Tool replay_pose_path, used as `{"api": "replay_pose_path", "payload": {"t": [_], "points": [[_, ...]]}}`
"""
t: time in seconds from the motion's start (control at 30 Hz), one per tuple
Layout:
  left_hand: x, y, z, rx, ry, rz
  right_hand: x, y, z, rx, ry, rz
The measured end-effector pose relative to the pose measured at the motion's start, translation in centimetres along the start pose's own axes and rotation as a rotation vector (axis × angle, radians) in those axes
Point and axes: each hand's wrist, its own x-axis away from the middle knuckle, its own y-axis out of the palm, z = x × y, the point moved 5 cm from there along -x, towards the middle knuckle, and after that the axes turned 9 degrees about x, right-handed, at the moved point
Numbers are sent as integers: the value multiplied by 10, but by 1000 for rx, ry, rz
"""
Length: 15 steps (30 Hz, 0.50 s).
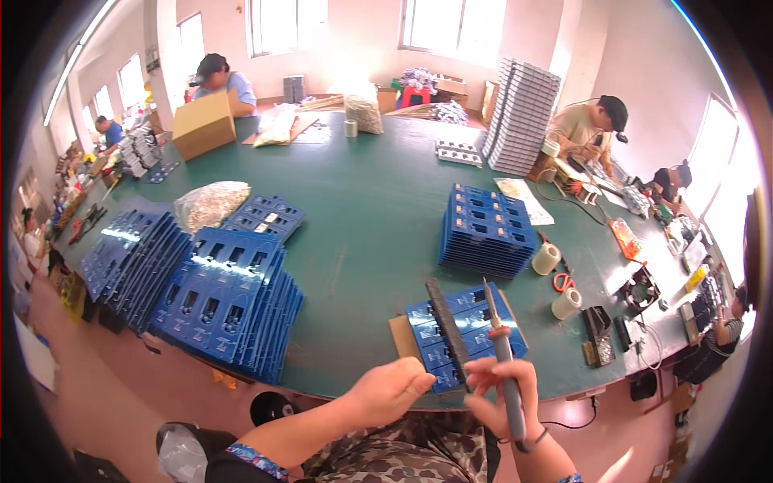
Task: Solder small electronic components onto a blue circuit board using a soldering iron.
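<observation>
My right hand point(503, 394) has its fingers around the grey handle of a soldering iron point(502, 346), with the metal tip pointing away from me. Under the iron lies a blue circuit board panel point(475, 306) at the table's front edge, on a piece of brown cardboard point(402, 336). A long dark bar point(447, 324) rests across this panel. My left hand point(390, 392) is closed in a pinch by the panel's near left corner. Whatever its fingertips may hold is too small to make out.
Stacked blue panels stand beyond the work point(487, 229) and at the left point(225, 298). Tape rolls point(546, 258), orange scissors point(564, 282) and a small fan point(642, 288) lie to the right. Co-workers sit around the green table point(362, 193), one behind a cardboard box point(204, 126).
</observation>
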Motion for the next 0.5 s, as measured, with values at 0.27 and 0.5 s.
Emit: {"api": "replay_pose_path", "payload": {"t": [0.27, 0.5], "points": [[14, 39, 4, 55, -200, -187, 4, 18, -35, -75, -168, 19], [20, 56, 11, 34, -220, -342, 16, 10, -20, -111, -113, 103]]}}
